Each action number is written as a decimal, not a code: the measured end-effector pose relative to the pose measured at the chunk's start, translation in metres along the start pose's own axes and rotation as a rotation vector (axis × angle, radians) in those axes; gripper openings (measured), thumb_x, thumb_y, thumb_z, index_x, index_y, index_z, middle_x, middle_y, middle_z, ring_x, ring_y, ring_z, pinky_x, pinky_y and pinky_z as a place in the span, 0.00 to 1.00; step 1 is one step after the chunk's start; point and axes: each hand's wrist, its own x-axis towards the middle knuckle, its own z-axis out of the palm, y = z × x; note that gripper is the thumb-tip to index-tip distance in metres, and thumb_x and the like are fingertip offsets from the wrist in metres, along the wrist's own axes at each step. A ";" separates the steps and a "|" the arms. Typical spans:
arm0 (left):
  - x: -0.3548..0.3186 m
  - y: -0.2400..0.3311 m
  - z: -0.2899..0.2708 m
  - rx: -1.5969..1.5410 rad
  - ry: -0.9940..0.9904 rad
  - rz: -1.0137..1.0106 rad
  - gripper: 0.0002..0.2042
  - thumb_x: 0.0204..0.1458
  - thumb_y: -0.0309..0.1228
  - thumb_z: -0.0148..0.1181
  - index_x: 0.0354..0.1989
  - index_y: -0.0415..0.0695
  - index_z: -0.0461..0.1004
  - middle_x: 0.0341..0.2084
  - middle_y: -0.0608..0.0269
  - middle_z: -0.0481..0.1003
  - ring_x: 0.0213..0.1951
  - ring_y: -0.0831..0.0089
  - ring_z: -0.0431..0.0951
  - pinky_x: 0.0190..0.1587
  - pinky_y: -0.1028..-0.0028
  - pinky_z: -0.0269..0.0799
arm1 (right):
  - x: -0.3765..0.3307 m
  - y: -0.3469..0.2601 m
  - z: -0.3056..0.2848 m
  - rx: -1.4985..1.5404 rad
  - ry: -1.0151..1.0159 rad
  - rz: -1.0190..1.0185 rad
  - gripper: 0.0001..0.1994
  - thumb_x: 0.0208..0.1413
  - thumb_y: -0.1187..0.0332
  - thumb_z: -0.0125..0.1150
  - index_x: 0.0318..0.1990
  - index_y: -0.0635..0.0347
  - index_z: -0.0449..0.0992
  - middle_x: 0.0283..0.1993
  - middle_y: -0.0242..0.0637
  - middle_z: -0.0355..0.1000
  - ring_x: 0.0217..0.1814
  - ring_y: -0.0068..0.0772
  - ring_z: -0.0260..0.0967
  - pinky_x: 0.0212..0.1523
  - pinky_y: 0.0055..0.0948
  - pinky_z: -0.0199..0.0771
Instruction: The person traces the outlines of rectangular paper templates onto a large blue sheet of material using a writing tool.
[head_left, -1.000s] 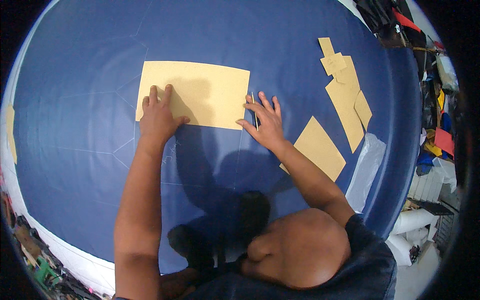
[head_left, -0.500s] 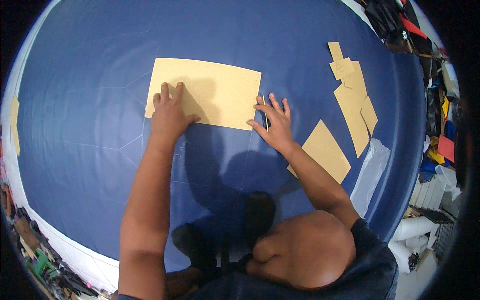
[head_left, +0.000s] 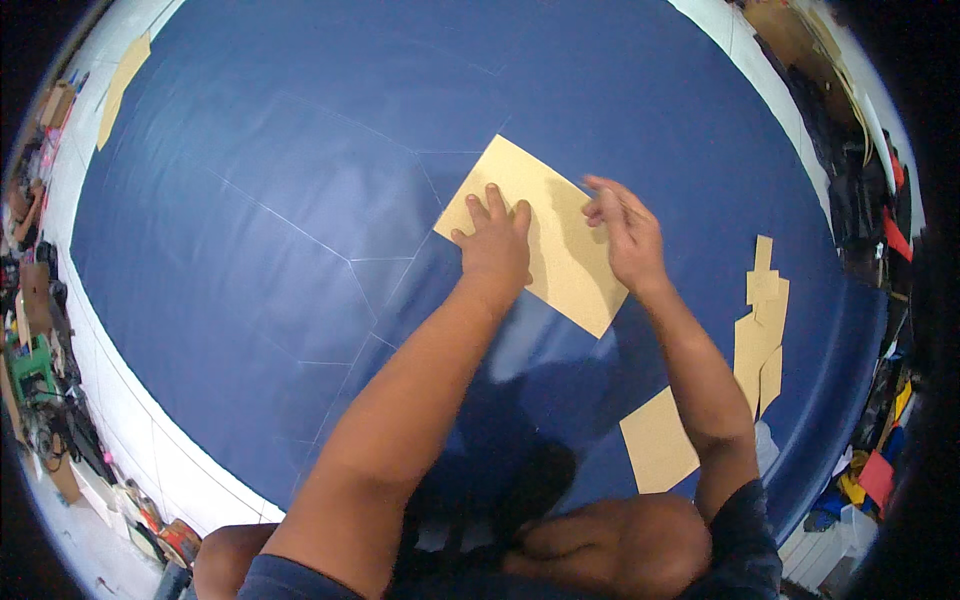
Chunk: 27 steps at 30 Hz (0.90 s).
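My left hand (head_left: 497, 240) lies open with spread fingers, pressing on a rectangular tan card pattern piece (head_left: 565, 245). The card rests at a slant on a wide sheet of dark blue material (head_left: 250, 330). At the card's far right edge is my right hand (head_left: 630, 235), its fingers drawn together in a pinch. What sits in that pinch is hidden. Thin pale lines run across the blue sheet to the left of the card, forming angled outlines.
Another tan card (head_left: 658, 445) lies by my right forearm. Several narrower card pieces (head_left: 760, 335) overlap farther right, near a clear plastic bag (head_left: 766, 450). A tan strip (head_left: 124, 90) lies at the far left edge. Clutter lines both sides, including a green plastic item (head_left: 35, 365).
My view has turned, so the card appears slanted and farther right. My right hand has gone from resting open-fingered beside a thin pale stick to a pinch; the stick no longer shows.
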 end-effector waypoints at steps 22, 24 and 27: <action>0.015 -0.003 0.026 0.013 -0.099 -0.079 0.47 0.48 0.43 0.74 0.75 0.48 0.55 0.77 0.48 0.46 0.76 0.46 0.47 0.70 0.39 0.55 | 0.082 -0.024 0.123 -0.240 -0.668 -0.230 0.14 0.61 0.59 0.63 0.44 0.61 0.84 0.41 0.44 0.83 0.44 0.41 0.82 0.49 0.36 0.79; 0.019 -0.004 0.029 0.022 -0.102 -0.092 0.46 0.48 0.42 0.73 0.75 0.49 0.55 0.77 0.49 0.47 0.77 0.47 0.47 0.71 0.39 0.55 | 0.084 -0.023 0.123 -0.264 -0.671 -0.270 0.15 0.61 0.59 0.63 0.45 0.60 0.84 0.42 0.45 0.83 0.44 0.42 0.82 0.49 0.36 0.79; 0.021 -0.004 0.033 0.003 -0.087 -0.099 0.45 0.49 0.41 0.73 0.75 0.49 0.56 0.76 0.51 0.49 0.77 0.50 0.47 0.70 0.39 0.55 | 0.087 -0.024 0.127 -0.274 -0.702 -0.269 0.15 0.61 0.59 0.62 0.45 0.60 0.84 0.42 0.46 0.83 0.44 0.42 0.82 0.48 0.36 0.79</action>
